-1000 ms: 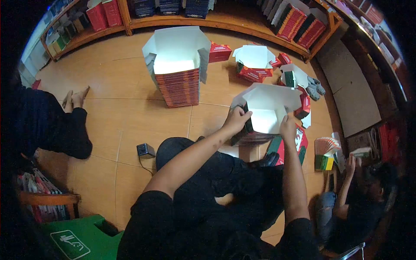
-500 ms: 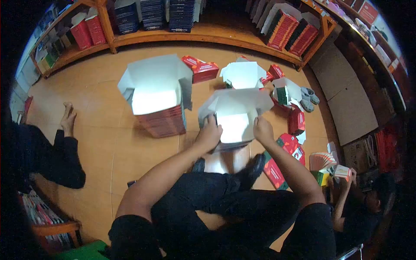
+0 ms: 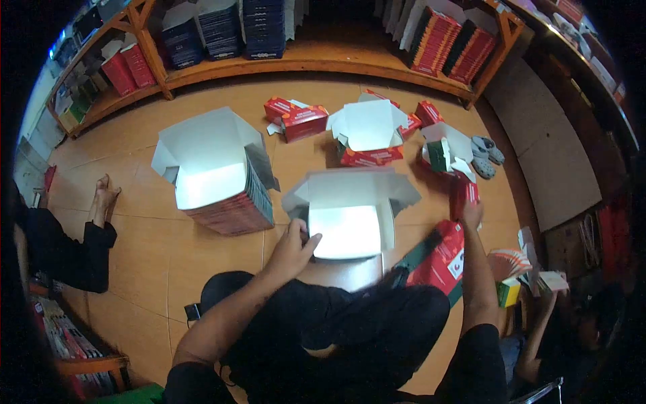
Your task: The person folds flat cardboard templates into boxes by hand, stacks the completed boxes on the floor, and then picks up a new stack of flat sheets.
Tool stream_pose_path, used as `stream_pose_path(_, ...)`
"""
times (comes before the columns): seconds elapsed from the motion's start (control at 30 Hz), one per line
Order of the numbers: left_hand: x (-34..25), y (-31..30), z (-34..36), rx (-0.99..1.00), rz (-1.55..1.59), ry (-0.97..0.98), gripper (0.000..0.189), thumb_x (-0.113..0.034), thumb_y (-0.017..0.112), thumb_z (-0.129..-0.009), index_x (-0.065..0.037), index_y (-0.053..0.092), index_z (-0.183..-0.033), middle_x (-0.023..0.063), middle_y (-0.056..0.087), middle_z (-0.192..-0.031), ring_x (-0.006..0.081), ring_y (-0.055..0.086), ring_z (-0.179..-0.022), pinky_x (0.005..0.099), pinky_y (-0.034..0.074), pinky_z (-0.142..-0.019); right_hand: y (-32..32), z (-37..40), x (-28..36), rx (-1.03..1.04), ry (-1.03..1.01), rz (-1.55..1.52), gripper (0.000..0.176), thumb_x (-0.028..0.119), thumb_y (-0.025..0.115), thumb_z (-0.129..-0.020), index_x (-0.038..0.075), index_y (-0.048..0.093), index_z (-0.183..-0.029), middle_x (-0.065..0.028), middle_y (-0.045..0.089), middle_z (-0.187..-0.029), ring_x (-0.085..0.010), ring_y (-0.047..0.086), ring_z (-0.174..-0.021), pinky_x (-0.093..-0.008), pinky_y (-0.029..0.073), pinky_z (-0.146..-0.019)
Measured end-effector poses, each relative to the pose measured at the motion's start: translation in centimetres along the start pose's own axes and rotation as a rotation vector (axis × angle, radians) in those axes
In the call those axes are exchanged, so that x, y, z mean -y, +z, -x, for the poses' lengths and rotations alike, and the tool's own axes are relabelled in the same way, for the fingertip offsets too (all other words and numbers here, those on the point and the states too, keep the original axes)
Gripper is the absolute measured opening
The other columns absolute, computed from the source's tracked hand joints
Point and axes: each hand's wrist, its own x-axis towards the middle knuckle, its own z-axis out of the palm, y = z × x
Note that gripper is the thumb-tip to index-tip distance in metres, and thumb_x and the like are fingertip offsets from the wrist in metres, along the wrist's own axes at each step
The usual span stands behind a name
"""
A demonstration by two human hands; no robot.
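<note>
My left hand point(image 3: 295, 248) grips the left wall of an open carton point(image 3: 346, 232) in front of my knees. Its thumb lies over the rim. The carton is white inside, with flaps spread out at the top. To the right, my right hand point(image 3: 472, 214) is closed on the near end of a small red box point(image 3: 463, 194); part of its fingers is hidden. A flat red and green carton sheet point(image 3: 441, 259) lies on the floor beside my right forearm. Left of my carton stands a tall stack of nested open cartons point(image 3: 225, 209).
Red boxes point(image 3: 303, 122) and another open carton point(image 3: 370, 131) lie farther off. Grey clogs point(image 3: 486, 158) sit at right. A wooden shelf point(image 3: 323, 66) with stacked cartons spans the back. Another person's hand point(image 3: 556, 291) holds a small box at right; someone's foot point(image 3: 104, 192) shows at left.
My right hand has let go of the carton's right side and moved right to the small red box. My left hand stays on the carton. The camera view has shifted slightly.
</note>
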Motion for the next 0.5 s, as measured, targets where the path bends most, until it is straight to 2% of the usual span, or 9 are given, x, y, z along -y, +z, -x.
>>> stream_pose_path(0.03, -0.8, -0.4, 0.2, 0.024, -0.002, -0.028, 0.035, -0.027, 0.062, -0.094, 0.003, 0.044, -0.102, 0.0163, 0.056, -0.087, 0.0238, 0.058, -0.077, 0.0379, 0.048, -0.070, -1.5, -0.3, 0.5, 0.120, 0.245, -0.034, 0.058, 0.036, 0.067, -0.085, -0.008, 0.053, -0.121, -0.0281, 0.060, -0.112, -0.0433, 0.058, -0.107, -0.0466, 0.045, -0.095)
stream_pose_path(0.1, -1.3, -0.7, 0.0, 0.035, 0.003, -0.044, 0.034, -0.027, 0.063, -0.094, 0.002, 0.046, -0.101, 0.0155, 0.056, -0.087, 0.0231, 0.058, -0.076, 0.0367, 0.048, -0.069, -0.1, -0.2, -2.4, 0.063, 0.262, 0.140, 0.065, 0.042, 0.068, -0.084, -0.009, 0.052, -0.121, -0.0282, 0.060, -0.115, -0.0414, 0.058, -0.108, -0.0466, 0.046, -0.093)
stream_pose_path(0.17, -1.0, -0.7, -0.3, 0.022, 0.006, -0.045, 0.033, -0.027, 0.062, -0.094, 0.002, 0.046, -0.099, 0.0150, 0.055, -0.087, 0.0228, 0.057, -0.077, 0.0371, 0.047, -0.069, 4.0, -0.6, -7.2, -0.076, 0.185, 0.049, 0.066, 0.045, 0.067, -0.085, -0.009, 0.052, -0.118, -0.0287, 0.059, -0.118, -0.0418, 0.060, -0.104, -0.0473, 0.048, -0.091)
stream_pose_path(0.3, -1.9, -1.0, -0.6, 0.026, -0.025, -0.011, 0.032, -0.028, 0.061, -0.095, 0.001, 0.046, -0.096, 0.0161, 0.054, -0.089, 0.0244, 0.056, -0.079, 0.0386, 0.046, -0.071, 6.0, -2.7, -8.3, 0.023, 0.324, 0.029, 0.058, 0.044, 0.067, -0.086, -0.007, 0.057, -0.111, -0.0282, 0.061, -0.116, -0.0402, 0.062, -0.101, -0.0477, 0.048, -0.086)
stream_pose_path(0.33, -1.9, -1.0, -0.8, 0.023, -0.025, -0.011, 0.032, -0.028, 0.061, -0.095, 0.001, 0.046, -0.096, 0.0161, 0.054, -0.089, 0.0244, 0.056, -0.079, 0.0386, 0.046, -0.071, 4.3, -3.2, -6.7, 0.234, 0.315, 0.022, 0.053, 0.043, 0.067, -0.086, -0.005, 0.060, -0.105, -0.0252, 0.064, -0.106, -0.0370, 0.063, -0.093, -0.0470, 0.048, -0.080)
stream_pose_path(0.37, -1.8, -1.1, -0.8, 0.022, -0.090, -0.009, 0.029, -0.026, 0.061, -0.095, 0.000, 0.046, -0.096, 0.0132, 0.054, -0.084, 0.0205, 0.055, -0.074, 0.0359, 0.046, -0.067, 3.5, -3.4, -5.6, 0.449, 0.305, 0.016, 0.048, 0.042, 0.068, -0.086, -0.003, 0.063, -0.099, -0.0222, 0.067, -0.095, -0.0338, 0.064, -0.085, -0.0462, 0.048, -0.074)
stream_pose_path(0.4, -1.7, -1.2, -0.7, 0.024, -0.155, -0.006, 0.026, -0.024, 0.061, -0.096, -0.002, 0.047, -0.096, 0.0103, 0.053, -0.080, 0.0165, 0.053, -0.069, 0.0332, 0.046, -0.063, 3.6, -3.3, -5.1, 0.454, 0.308, 0.016, 0.048, 0.042, 0.068, -0.086, -0.003, 0.063, -0.099, -0.0222, 0.067, -0.095, -0.0338, 0.064, -0.085, -0.0462, 0.048, -0.074)
stream_pose_path(0.47, -1.2, -1.2, -0.6, 0.012, -0.118, 0.000, 0.025, -0.023, 0.060, -0.096, -0.002, 0.047, -0.094, 0.0101, 0.053, -0.079, 0.0168, 0.053, -0.068, 0.0335, 0.045, -0.063, 3.2, -3.5, -4.7, 0.260, 0.349, -0.408, 0.037, 0.037, 0.064, -0.088, 0.000, 0.064, -0.084, -0.0121, 0.063, -0.070, -0.0262, 0.059, -0.065, -0.0442, 0.045, -0.061)
stream_pose_path(0.5, -1.0, -1.2, -0.4, -0.004, -0.084, 0.011, 0.024, -0.023, 0.060, -0.096, -0.003, 0.047, -0.092, 0.0099, 0.053, -0.079, 0.0171, 0.052, -0.067, 0.0338, 0.045, -0.062, 0.6, -3.7, -2.3, 0.283, 0.394, -0.325, 0.033, 0.032, 0.058, -0.091, 0.001, 0.061, -0.080, -0.0051, 0.054, -0.062, -0.0209, 0.051, -0.056, -0.0397, 0.042, -0.054)
